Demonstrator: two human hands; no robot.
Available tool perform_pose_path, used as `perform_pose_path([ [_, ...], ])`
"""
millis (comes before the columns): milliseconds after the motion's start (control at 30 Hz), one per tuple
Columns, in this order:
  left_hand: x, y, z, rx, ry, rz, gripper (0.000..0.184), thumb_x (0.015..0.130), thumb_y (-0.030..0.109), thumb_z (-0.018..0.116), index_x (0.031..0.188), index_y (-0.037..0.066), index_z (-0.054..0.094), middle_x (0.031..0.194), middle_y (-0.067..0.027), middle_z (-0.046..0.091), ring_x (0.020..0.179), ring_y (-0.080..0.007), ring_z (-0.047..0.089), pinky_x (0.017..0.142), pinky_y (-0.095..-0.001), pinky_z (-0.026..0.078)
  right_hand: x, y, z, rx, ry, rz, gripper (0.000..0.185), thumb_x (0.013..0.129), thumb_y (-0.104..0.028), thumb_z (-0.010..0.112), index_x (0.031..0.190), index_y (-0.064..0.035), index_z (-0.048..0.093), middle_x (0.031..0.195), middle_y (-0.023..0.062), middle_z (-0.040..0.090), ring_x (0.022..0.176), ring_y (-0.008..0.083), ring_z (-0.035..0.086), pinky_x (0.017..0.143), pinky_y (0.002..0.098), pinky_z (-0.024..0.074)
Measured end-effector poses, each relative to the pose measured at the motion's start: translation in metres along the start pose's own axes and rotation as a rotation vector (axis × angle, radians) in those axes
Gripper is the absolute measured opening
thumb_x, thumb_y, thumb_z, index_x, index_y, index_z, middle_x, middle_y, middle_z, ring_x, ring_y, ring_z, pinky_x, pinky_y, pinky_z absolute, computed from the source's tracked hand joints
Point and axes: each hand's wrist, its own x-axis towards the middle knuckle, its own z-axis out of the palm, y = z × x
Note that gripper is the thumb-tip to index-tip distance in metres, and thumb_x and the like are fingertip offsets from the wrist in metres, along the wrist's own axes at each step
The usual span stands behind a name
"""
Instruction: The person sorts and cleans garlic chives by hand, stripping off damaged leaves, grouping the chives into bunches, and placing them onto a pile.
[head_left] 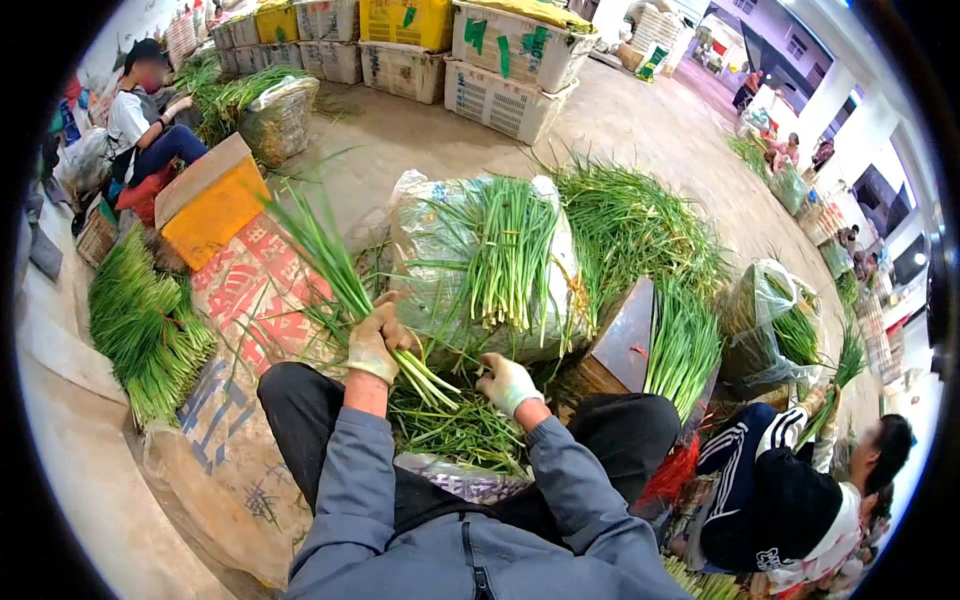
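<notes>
My left hand (376, 342), in a pale work glove with bare fingertips, is closed around a small bunch of garlic chives (335, 262). Their leaves point up and left, and the white stem ends stick out toward my right hand. My right hand (508, 384), gloved the same way, is beside those ends with its fingers curled; anything inside them is hidden. Just beyond my hands, a larger pile of chives (512, 250) lies on a plastic-wrapped bale (425, 215). Loose green leaves (455, 430) cover the space between my knees.
A heap of chives (635, 225) lies behind the bale. Neat chives (682, 345) lean by a board (622, 345) at right; more chives (150, 330) are at left. Co-workers sit left (145, 125) and right (790, 490). Stacked crates (515, 95) line the back.
</notes>
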Motion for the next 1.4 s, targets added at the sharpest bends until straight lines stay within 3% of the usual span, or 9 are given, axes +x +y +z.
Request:
perform_pose_path([
  [200,0.037,0.002,-0.003,0.192,0.603,0.158,0.020,0.099,0.015,0.059,0.111,0.003,0.068,0.052,0.0006,0.041,0.040,-0.0127,0.029,0.044,-0.0335,0.034,0.080,0.002,0.006,-0.152,0.016,-0.028,0.023,0.086,-0.024,0.066,0.098,-0.0043,0.070,0.090,0.0208,0.070,0.089,0.0388,0.067,0.079,0.0451,0.0524],
  [367,0.049,0.037,-0.013,0.280,0.643,0.321,0.018,0.096,0.015,0.061,0.107,0.001,0.068,0.051,0.0011,0.040,0.040,-0.0119,0.031,0.043,-0.0338,0.036,0.112,-0.032,0.050,-0.325,-0.032,0.047,0.080,0.082,-0.048,0.074,0.141,-0.0058,0.042,0.111,0.0263,0.064,0.089,0.0386,0.069,0.075,0.0435,0.0566],
  [467,0.054,0.036,-0.013,0.313,0.666,0.340,0.017,0.096,0.015,0.061,0.105,0.002,0.068,0.051,0.0011,0.039,0.040,-0.0114,0.029,0.042,-0.0341,0.032,0.115,-0.046,0.087,-0.329,-0.120,0.132,0.065,0.089,-0.044,0.065,0.137,-0.0053,0.044,0.112,0.0259,0.063,0.087,0.0400,0.070,0.073,0.0430,0.0582],
  [600,0.062,0.034,-0.018,0.343,0.675,0.303,0.015,0.097,0.013,0.061,0.104,0.002,0.068,0.049,0.0005,0.038,0.038,-0.0120,0.026,0.042,-0.0349,0.029,0.080,0.020,0.178,-0.378,-0.476,-0.125,0.030,0.093,-0.021,0.053,0.117,-0.0057,0.063,0.110,0.0209,0.068,0.087,0.0347,0.071,0.070,0.0420,0.0581],
  [733,0.077,0.025,-0.024,0.267,0.587,0.285,0.013,0.095,0.012,0.064,0.102,0.002,0.069,0.050,-0.0007,0.043,0.037,-0.0130,0.030,0.040,-0.0339,0.033,0.037,0.073,0.167,-0.537,-1.222,-0.104,0.032,0.090,-0.019,0.058,0.117,-0.0077,0.069,0.117,0.0186,0.068,0.104,0.0354,0.067,0.091,0.0460,0.0518],
  [933,0.095,0.003,-0.017,0.434,0.551,0.153,0.015,0.093,0.013,0.067,0.104,0.003,0.070,0.052,-0.0024,0.050,0.037,-0.0128,0.040,0.039,-0.0315,0.040,0.124,0.009,0.048,-0.252,0.002,0.115,0.031,0.090,-0.036,0.062,0.095,-0.0054,0.065,0.084,0.0232,0.070,0.079,0.0416,0.068,0.072,0.0495,0.0551],
  [1100,0.108,-0.018,-0.025,0.530,0.493,0.016,0.018,0.090,0.015,0.071,0.104,0.003,0.070,0.061,-0.0047,0.062,0.040,-0.0121,0.047,0.037,-0.0276,0.039,0.170,0.026,0.056,-0.407,0.048,0.176,0.034,0.091,-0.036,0.064,0.091,-0.0021,0.066,0.081,0.0194,0.070,0.078,0.0401,0.067,0.072,0.0446,0.0543],
  [1267,0.110,-0.046,-0.048,0.798,0.327,-0.176,0.033,0.085,0.022,0.078,0.107,-0.001,0.069,0.088,-0.0114,0.074,0.047,-0.0133,0.056,0.041,-0.0303,0.046,0.100,-0.026,0.032,0.064,-0.008,0.123,0.033,0.088,-0.032,0.068,0.094,0.0004,0.066,0.079,0.0206,0.065,0.076,0.0391,0.065,0.070,0.0432,0.0511],
  [1400,0.106,-0.071,-0.050,0.839,0.226,-0.346,0.036,0.079,0.020,0.083,0.107,0.000,0.070,0.082,-0.0090,0.071,0.048,-0.0154,0.057,0.042,-0.0313,0.047,0.078,-0.016,0.037,0.017,-0.143,0.049,0.035,0.086,-0.036,0.071,0.091,-0.0022,0.065,0.083,0.0230,0.066,0.080,0.0422,0.064,0.070,0.0458,0.0515],
])
